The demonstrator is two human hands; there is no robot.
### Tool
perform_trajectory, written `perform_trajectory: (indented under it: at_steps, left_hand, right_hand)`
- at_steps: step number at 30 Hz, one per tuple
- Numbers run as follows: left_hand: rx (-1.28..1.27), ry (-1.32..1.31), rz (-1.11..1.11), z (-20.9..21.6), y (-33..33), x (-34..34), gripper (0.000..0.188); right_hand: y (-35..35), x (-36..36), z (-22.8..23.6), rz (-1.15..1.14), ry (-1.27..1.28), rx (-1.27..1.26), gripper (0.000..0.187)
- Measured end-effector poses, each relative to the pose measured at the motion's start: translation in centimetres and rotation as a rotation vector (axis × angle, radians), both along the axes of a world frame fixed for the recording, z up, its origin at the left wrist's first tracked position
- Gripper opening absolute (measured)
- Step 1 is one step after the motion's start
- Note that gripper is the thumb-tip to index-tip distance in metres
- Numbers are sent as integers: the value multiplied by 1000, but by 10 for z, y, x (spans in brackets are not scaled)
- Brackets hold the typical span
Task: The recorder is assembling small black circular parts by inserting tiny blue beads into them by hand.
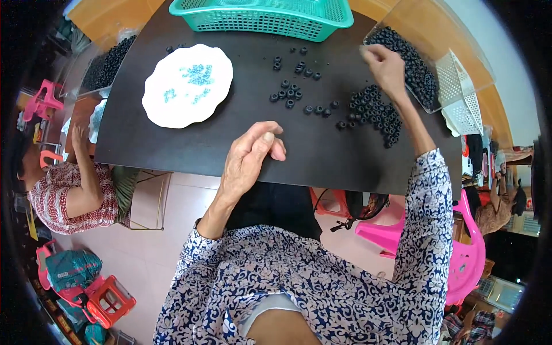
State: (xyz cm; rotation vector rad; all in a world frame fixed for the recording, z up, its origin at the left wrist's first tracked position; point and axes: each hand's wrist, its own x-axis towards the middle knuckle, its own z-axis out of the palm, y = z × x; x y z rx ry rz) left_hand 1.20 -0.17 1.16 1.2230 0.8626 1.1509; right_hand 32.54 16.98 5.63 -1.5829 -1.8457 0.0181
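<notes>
My left hand (250, 154) hovers over the table's near edge, thumb against curled fingers; anything between them is too small to make out. My right hand (384, 69) is closed beside the left wall of a clear plastic bin (471, 34), and its fingertips hide whatever it may hold. Inside that bin lie many black beads (422, 83). A dense pile of black beads (376, 112) rests on the table below my right hand, with smaller clusters (287, 92) to its left. On a white scalloped plate (164, 109) are small light-blue pieces (199, 75).
A green plastic basket (261, 24) stands at the table's far edge. White perforated baskets (460, 86) adjoin the clear bin. Another bin of black beads (109, 63) is at the left, near a seated person (75, 192). Pink chairs (466, 253) stand at the lower right.
</notes>
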Motion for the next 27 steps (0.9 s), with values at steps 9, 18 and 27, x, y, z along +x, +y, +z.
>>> perform_trajectory:
  at_steps: [9,18,27]
  left_hand:
    - [40,89,-34,3,1,-2,26]
    - [13,104,-32,6,-1,-2,32]
    - [111,124,-16,-1,1,-3,23]
  right_hand:
    - [30,-80,-23,364,-73,-17,22]
    - [42,-85,-30,378,-173,-156,25]
    - [40,-89,-24,398,-116,-160,23]
